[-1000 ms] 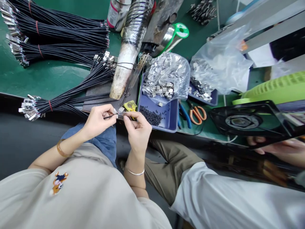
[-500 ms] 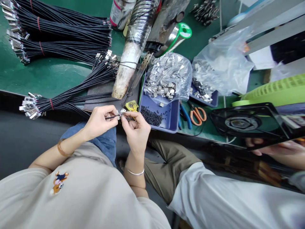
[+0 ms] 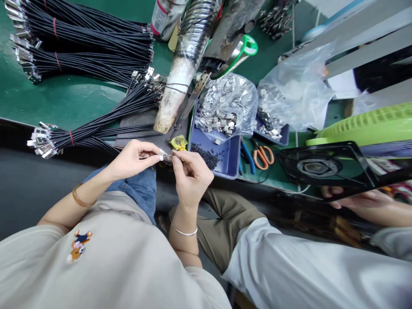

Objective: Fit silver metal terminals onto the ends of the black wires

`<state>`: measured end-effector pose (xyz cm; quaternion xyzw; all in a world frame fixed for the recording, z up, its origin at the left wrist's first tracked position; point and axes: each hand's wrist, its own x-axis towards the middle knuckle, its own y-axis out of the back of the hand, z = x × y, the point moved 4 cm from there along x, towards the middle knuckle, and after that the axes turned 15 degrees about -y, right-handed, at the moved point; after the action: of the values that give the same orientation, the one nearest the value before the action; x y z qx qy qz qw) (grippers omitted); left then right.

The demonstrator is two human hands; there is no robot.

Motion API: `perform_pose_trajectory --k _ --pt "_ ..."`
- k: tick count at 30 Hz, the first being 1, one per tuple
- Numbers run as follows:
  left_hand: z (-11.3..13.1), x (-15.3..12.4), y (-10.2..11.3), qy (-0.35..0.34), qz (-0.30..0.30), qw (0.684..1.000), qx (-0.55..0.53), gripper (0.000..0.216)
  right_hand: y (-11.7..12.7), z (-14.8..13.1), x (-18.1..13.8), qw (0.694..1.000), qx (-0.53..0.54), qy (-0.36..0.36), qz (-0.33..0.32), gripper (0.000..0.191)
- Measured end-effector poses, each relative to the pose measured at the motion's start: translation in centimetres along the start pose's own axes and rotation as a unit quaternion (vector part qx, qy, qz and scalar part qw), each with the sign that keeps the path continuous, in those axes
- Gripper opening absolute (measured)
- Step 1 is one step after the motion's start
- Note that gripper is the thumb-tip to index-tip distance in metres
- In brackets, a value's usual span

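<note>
My left hand (image 3: 137,159) is closed in a pinch, thumb and forefinger meeting at a small silvery metal connector (image 3: 167,157). From the other side, my right hand (image 3: 192,174) pinches the connector's opposite end. Both hands are held at the table's front edge, close together. Fingertips cover much of the connector, and no cable shows clearly between them. Just behind my fingers lies a small yellow piece (image 3: 179,143) on a dark board (image 3: 128,132). To the left, a bundle of black cables (image 3: 106,118) with metal plugs rests across the board and table edge.
A blue tray (image 3: 230,165) holds tiny black pieces and a bag of metal shells (image 3: 225,107). Orange-handled pliers (image 3: 263,157), a wrapped duct (image 3: 172,94), a solder spool (image 3: 247,46) and more cable bundles (image 3: 93,56) surround it. A co-worker's hand (image 3: 357,201) is beside a black fan (image 3: 325,165).
My right hand has shifted slightly right, with its fingertips farther from the left ones. The black cable seen earlier at my left fingers no longer shows. The whole view has moved slightly.
</note>
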<state>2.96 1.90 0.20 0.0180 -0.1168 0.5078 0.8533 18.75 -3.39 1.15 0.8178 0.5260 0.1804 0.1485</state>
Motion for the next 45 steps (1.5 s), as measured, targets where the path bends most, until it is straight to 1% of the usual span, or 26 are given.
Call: perform_pose_trajectory --k 2,10,12,15,17,19,21,23,24,25,27,30,32,33,35,37,39,40,41,42,45 --pt "0.0 0.0 0.0 -0.006 0.010 1.000 -0.003 0.015 0.0 -0.2 -0.1 1.000 -0.015 0.007 0.006 0.017" --pt "-0.4 -0.2 -0.1 0.005 0.012 1.000 0.000 0.011 0.6 0.1 -0.5 0.999 -0.033 -0.025 0.021 0.021" --pt "-0.5 -0.3 -0.2 0.001 0.013 1.000 0.003 0.011 0.4 0.0 -0.6 0.998 -0.055 -0.018 0.005 0.020" --pt "-0.5 -0.2 -0.3 -0.003 0.011 1.000 0.005 0.011 -0.3 -0.4 -0.9 0.994 -0.095 0.028 -0.036 0.015" --pt "-0.6 -0.2 -0.3 0.001 0.005 1.000 0.003 0.010 -0.5 -0.6 -1.1 0.991 -0.111 0.047 -0.055 0.015" --pt "-0.6 -0.2 -0.3 0.012 -0.004 1.000 -0.007 0.010 0.1 -0.4 -1.0 0.993 -0.105 0.039 -0.032 0.015" --pt "-0.7 -0.2 -0.3 0.026 -0.009 0.999 -0.020 0.012 1.7 0.2 0.0 0.995 -0.097 0.009 0.035 0.017" --pt "-0.9 0.0 -0.2 0.032 -0.002 0.999 -0.030 0.014 3.7 1.2 1.8 0.987 -0.120 -0.028 0.102 0.022" --pt "-0.9 0.1 -0.1 0.031 0.006 0.999 -0.033 0.015 4.4 1.9 3.0 0.981 -0.156 -0.046 0.103 0.024" --pt "-0.9 0.2 0.0 0.029 0.013 0.999 -0.034 0.015 5.0 2.6 4.3 0.976 -0.189 -0.057 0.094 0.025" --pt "-0.9 0.5 0.0 0.024 0.023 0.999 -0.030 0.014 5.6 4.2 6.8 0.969 -0.229 -0.083 0.053 0.025" --pt "-0.7 0.7 0.0 0.024 0.023 0.999 -0.020 0.015 5.6 6.2 9.4 0.965 -0.221 -0.136 -0.030 0.026" --pt "-0.6 0.8 0.0 0.023 0.019 0.999 -0.016 0.015 5.4 6.8 10.1 0.962 -0.217 -0.155 -0.065 0.027" --pt "-0.6 0.8 0.0 0.023 0.018 0.999 -0.014 0.015 5.3 6.8 10.2 0.960 -0.220 -0.154 -0.073 0.028" --pt "-0.6 0.8 -0.1 0.024 0.022 0.999 -0.008 0.014 5.2 6.4 9.9 0.962 -0.224 -0.140 -0.063 0.028" --pt "-0.9 0.7 -0.2 0.029 0.033 0.999 -0.002 0.014 5.1 5.4 9.0 0.974 -0.190 -0.119 -0.016 0.028" --pt "-1.2 0.6 -0.3 0.029 0.048 0.998 0.001 0.015 4.8 4.2 7.4 0.989 -0.101 -0.101 0.043 0.029" --pt "-1.3 0.6 -0.3 0.026 0.057 0.998 0.002 0.016 4.4 3.6 6.4 0.993 -0.045 -0.093 0.060 0.029" --pt "-1.4 0.6 -0.4 0.022 0.066 0.998 0.002 0.015 3.8 3.1 5.3 0.994 0.008 -0.092 0.061 0.029" --pt "-1.4 0.6 -0.5 0.018 0.074 0.997 0.002 0.015 3.0 2.6 4.3 0.993 0.046 -0.097 0.043 0.029" --pt "-1.5 0.5 -0.6 0.016 0.089 0.996 0.001 0.014 0.3 1.9 1.7 0.987 0.101 -0.128 -0.014 0.025"
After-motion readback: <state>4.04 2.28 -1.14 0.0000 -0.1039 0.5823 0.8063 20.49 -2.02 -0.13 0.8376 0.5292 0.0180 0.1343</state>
